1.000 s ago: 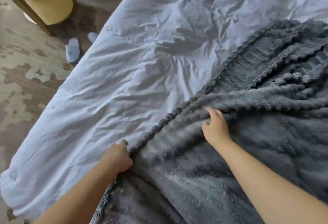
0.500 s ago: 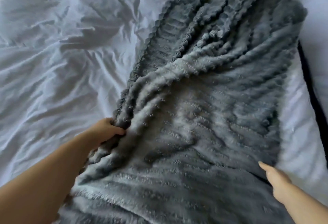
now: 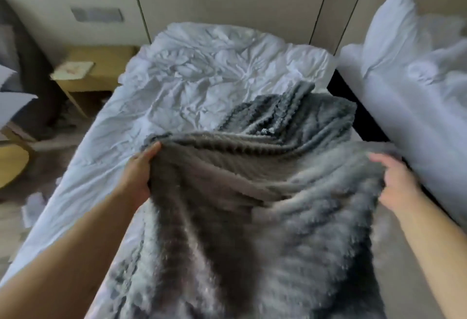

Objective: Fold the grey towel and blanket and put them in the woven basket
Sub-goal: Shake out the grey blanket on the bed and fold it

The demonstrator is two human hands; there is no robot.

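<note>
A fluffy grey ribbed blanket (image 3: 265,205) lies over the white bed (image 3: 202,73) and its near part is raised off the sheet. My left hand (image 3: 140,174) grips the blanket's left edge, thumb on top. My right hand (image 3: 396,187) grips its right edge near the neighbouring bed. The raised edge stretches between both hands, while the far end of the blanket stays bunched on the mattress. No grey towel or woven basket shows in this view.
A second white bed with a tall pillow (image 3: 404,40) stands close on the right, across a dark gap. A wooden bedside table (image 3: 93,71) and a dark chair (image 3: 22,65) sit on the left. White slippers (image 3: 32,207) lie on the patterned floor.
My right hand moved from the blanket's middle to its right edge and took hold. Both hands have lifted the near edge off the bed, and my view has swung up toward the wall.
</note>
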